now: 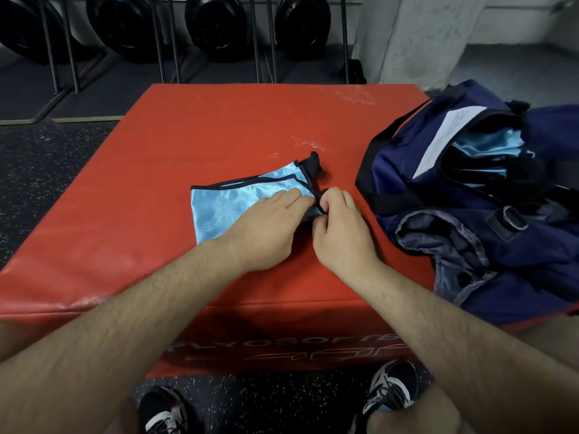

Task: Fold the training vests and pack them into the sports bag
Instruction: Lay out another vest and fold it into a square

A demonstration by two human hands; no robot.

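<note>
A light blue training vest (232,203) with black trim lies folded small in the middle of the red plyo box (219,120). My left hand (266,227) rests on the vest's right part, fingers laid over the fabric. My right hand (340,227) pinches the vest's black edge strap at its right end, fingers curled round it. A black strap end sticks up at the vest's far right corner. The navy sports bag (470,220) lies open on the box's right side, with light blue vests (488,145) showing inside its mouth.
A rack with black weight plates (216,23) stands behind the box on dark rubber flooring. A grey pillar (416,36) rises at the back right. My two shoes (391,389) stand on the floor just in front of the box.
</note>
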